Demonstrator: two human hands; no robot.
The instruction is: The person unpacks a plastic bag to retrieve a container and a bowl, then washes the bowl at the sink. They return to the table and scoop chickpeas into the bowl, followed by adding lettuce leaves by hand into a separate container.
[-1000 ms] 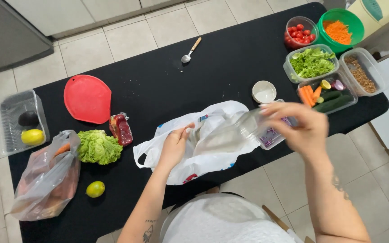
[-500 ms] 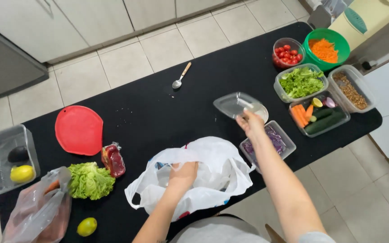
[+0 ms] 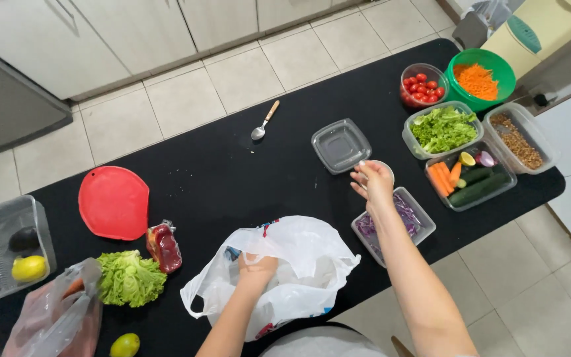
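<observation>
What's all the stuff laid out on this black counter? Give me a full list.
Counter: one, black.
Lid: one, clear, centre.
Spoon: one, wooden handle, far side.
Red mat: one, left.
Lettuce head: one, green, front left.
White bag: one, front centre.
Purple cabbage tub: one, clear, right.
Tomato bowl: one, red contents.
Green bowl: one, grated carrot.
Salad leaf tub: one.
Grain tub: one.
Lime: one, front edge.
Left hand: on the white bag.
Right hand: above the cabbage tub, empty.
</observation>
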